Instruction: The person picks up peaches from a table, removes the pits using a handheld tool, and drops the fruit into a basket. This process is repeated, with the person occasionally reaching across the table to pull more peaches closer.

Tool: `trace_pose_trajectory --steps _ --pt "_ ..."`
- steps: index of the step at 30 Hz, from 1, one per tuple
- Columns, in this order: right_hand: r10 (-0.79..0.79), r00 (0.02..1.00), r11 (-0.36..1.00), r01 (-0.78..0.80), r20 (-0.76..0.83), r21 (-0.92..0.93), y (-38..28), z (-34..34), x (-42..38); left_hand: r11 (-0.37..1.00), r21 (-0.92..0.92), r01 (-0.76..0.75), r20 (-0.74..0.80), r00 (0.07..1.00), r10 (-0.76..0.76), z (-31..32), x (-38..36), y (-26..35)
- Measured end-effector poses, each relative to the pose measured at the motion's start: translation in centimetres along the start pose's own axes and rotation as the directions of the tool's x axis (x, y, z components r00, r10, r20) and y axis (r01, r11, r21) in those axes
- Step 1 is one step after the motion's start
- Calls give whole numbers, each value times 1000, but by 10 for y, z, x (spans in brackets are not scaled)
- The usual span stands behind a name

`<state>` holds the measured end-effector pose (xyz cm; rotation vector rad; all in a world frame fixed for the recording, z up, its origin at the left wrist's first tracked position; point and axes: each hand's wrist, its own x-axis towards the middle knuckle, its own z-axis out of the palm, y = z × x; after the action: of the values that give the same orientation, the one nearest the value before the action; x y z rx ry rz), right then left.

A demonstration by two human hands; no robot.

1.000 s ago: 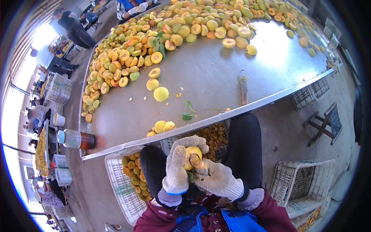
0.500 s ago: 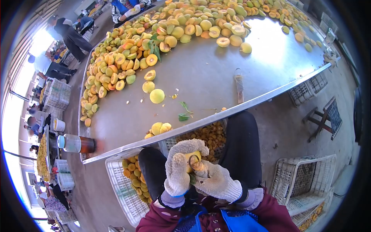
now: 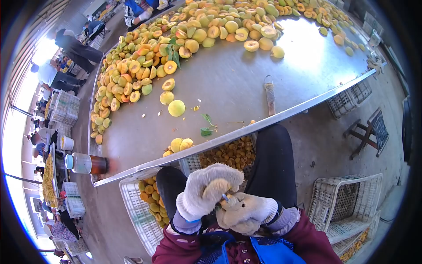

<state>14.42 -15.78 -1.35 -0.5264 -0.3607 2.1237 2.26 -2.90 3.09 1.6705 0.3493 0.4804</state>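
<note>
Both my hands wear pale, fuzzy work gloves and meet low in the middle, above my lap. My left hand (image 3: 209, 189) is curled closed around a yellow peach half, which its fingers now mostly hide. My right hand (image 3: 248, 213) is closed on a pitting spoon (image 3: 226, 197); only a bit of its metal shows, against the left hand's fingers. Below the table edge, a crate of small brown-orange pieces (image 3: 233, 153) sits between my knees. By my left knee stands a white crate (image 3: 132, 202) with peach halves (image 3: 154, 198) in it.
A metal table (image 3: 220, 83) bears a big heap of cut peaches (image 3: 145, 61), a wrapped-handle tool with a metal loop (image 3: 270, 97), leaves (image 3: 206, 130) and a jar of dark liquid (image 3: 85, 163). Crates (image 3: 345, 207) and a folding stool (image 3: 371, 132) stand right. People work at left.
My left hand has rolled over the peach half, covering the cut face and spoon loop that showed before. My right hand has turned and shifted slightly lower. The table's things lie as before.
</note>
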Motion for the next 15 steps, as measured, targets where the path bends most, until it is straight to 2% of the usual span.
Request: trace_pose_trajectory --steps 1,2,3,4,5,6,7,8,9,11,12,13,15 --pt "17 993 998 -25 114 64 2 -5 0 1000 0 0 3 1000 0 0 3 -3" --pt "28 974 991 -57 226 124 3 -8 -1 987 43 -157 17 988 157 1 5 -7" --pt "28 974 991 -57 225 124 5 -9 -3 947 84 -311 35 950 309 3 6 -10" --pt "-29 978 985 -8 207 174 7 -8 -5 970 20 -241 3 970 241 7 4 -10" --pt "-85 979 974 42 187 223 8 -8 -5 970 20 -242 3 970 242 10 2 -7" --pt "-84 979 974 41 186 221 8 -9 -4 967 -256 -6 -20 1000 1 13 0 0" --pt "-118 977 974 78 180 213 8 -12 -2 832 -511 218 24 971 -239 17 0 6" --pt "-152 973 972 115 174 206 9 -14 0 848 -456 269 -62 941 -332 24 3 8" --pt "-150 973 973 113 175 203 11 -16 -1 849 -457 266 -64 942 -330 28 4 8" --pt "-91 996 977 86 16 196 11 -18 -1 804 -509 307 -156 886 -436 32 2 7" --pt "-207 978 958 204 -4 200 11 -9 -3 904 -360 231 -197 928 -316 36 -1 11" --pt "-203 979 959 200 -4 200 12 -10 -4 997 -82 -6 -235 972 -14 35 -6 -3" --pt "-112 983 952 64 145 300 15 -16 -7 983 54 -178 -152 971 184 28 -5 -16"
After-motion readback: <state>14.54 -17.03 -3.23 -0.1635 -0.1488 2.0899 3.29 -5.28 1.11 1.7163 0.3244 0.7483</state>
